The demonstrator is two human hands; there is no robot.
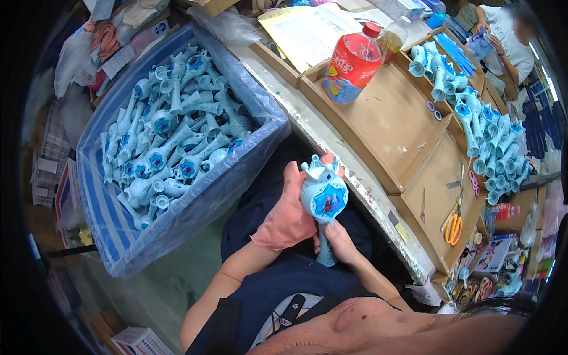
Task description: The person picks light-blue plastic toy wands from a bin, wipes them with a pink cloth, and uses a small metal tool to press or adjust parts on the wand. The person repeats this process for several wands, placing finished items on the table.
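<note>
Over my lap I hold a light-blue toy wand upright, its crown-shaped top pointing away from me and a dark-blue star-shaped picture panel on its round head. My left hand, covered by a pink cloth or glove, closes around the left side and back of the head; some pink shows behind the crown. With bare fingers, my right hand grips the handle just below the head. The handle's flared lower end sticks out beneath that hand. The left fingertips are mostly hidden behind the wand.
To my left stands a large blue bin lined with plastic and heaped with similar wands. The workbench at right carries cardboard trays, a red-labelled bottle, orange scissors and rows of wands. Another person sits beyond the bench.
</note>
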